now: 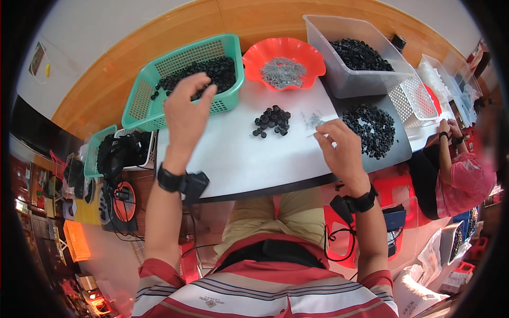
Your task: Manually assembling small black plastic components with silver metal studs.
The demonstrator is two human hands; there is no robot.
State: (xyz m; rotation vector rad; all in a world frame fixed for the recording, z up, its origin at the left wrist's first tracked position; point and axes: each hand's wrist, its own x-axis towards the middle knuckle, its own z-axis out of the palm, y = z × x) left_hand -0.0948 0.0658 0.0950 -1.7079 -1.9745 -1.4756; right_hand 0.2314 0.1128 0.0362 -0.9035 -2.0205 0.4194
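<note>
My left hand (pixel 186 114) is raised at the front side of a green plastic basket (pixel 143 119), its thumb and forefinger apart and nothing visible between them. Inside the basket lie many small black plastic knobs (pixel 222 69). My right hand (pixel 342 151) is closed in a pinch above the white tabletop, with a thin silvery pin (pixel 310 136) showing at its fingertips. Just beyond it is a small scatter of similar metal pins (pixel 313 117). Between my hands sits a loose heap of black knobs (pixel 272 122).
A red scalloped bowl (pixel 252 63) of metal pins stands at the back. Right of it is a clear bin (pixel 339 79) of black parts. More small black parts (pixel 369 130) lie on a dark board. Another person (pixel 461 180) sits at the far right.
</note>
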